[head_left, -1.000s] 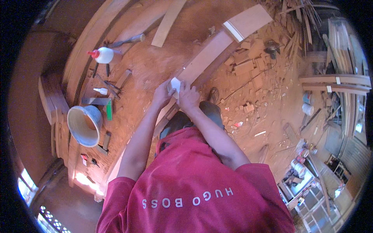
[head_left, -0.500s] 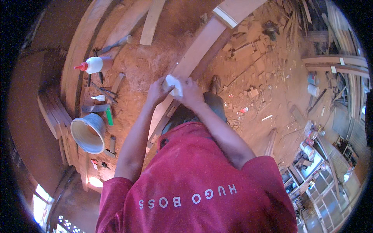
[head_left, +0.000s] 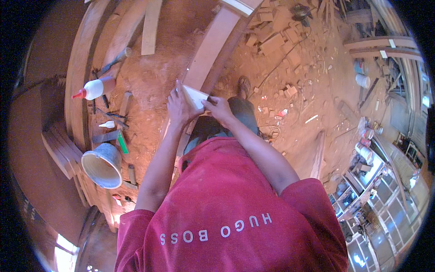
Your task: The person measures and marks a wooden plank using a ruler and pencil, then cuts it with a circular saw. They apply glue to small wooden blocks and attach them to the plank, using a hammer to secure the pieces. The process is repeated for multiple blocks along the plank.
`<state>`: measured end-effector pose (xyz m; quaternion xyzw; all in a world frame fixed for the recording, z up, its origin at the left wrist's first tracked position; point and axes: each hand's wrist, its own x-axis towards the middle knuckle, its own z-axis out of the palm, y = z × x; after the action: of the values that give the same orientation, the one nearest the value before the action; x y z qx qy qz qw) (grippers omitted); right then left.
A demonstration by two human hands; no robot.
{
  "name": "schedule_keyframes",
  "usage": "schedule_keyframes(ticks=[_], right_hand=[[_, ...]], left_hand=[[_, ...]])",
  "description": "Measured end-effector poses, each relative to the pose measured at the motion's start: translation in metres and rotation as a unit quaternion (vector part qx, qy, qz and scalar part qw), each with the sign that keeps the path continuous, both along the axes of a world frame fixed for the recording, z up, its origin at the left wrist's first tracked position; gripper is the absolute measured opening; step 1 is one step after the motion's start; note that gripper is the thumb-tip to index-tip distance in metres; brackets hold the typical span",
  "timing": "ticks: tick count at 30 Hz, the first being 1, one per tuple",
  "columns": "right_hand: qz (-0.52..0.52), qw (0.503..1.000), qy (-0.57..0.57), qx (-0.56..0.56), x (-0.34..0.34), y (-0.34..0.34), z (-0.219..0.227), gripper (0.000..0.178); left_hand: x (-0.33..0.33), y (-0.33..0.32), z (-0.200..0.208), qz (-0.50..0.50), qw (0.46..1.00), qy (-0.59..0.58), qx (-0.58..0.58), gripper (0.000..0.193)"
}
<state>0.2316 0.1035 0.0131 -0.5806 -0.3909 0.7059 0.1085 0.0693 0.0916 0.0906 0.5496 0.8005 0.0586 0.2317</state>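
Note:
A pale, flat, straight-edged piece (head_left: 195, 96) lies between my two hands, over a long wooden board (head_left: 213, 43). I cannot make out its material. Along its left edge is my left hand (head_left: 178, 108), gripping it with the fingers pointing away from me. My right hand (head_left: 219, 111) pinches its near right corner between thumb and fingers. The board runs from the far middle down under the piece toward my legs, partly hidden by my hands. At its far end a light-edged wooden piece (head_left: 238, 6) lies across it.
To the left are a glue bottle with red cap (head_left: 95, 89), a small white bottle (head_left: 107, 124), a try square with green handle (head_left: 122, 142), a bucket (head_left: 103, 165) and a mallet-like tool (head_left: 115, 61). Wood offcuts (head_left: 274, 45) litter the ground at right. Stacked boards (head_left: 61, 149) stand far left.
My hands have moved apart on the pale piece, which is turned and shows more of its face. The right hand has shifted to its near corner. The whole view has shifted slightly.

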Motion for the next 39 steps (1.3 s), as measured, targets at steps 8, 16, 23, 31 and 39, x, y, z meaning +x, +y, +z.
schedule_keyframes(ticks=[8,16,23,31,39], right_hand=[[0.012,0.993,-0.067,0.096,-0.004,0.0,0.007,0.035],[0.01,0.992,-0.097,0.075,-0.007,0.006,0.033,0.033],[0.058,0.985,-0.135,0.093,-0.008,0.011,0.044,0.035],[0.043,0.989,-0.119,0.081,-0.013,0.003,0.022,0.03],[-0.045,0.994,-0.092,0.041,-0.013,-0.011,-0.021,0.03]], left_hand=[[0.0,0.002,-0.003,-0.02,1.0,-0.003,-0.006,0.136],[-0.004,0.006,-0.002,-0.03,0.999,-0.026,-0.007,0.133],[-0.006,0.007,0.001,-0.038,0.999,-0.008,-0.002,0.133],[-0.004,0.007,0.008,-0.03,0.999,0.0,-0.036,0.135],[0.0,0.009,0.0,-0.035,0.999,-0.027,-0.014,0.138]])
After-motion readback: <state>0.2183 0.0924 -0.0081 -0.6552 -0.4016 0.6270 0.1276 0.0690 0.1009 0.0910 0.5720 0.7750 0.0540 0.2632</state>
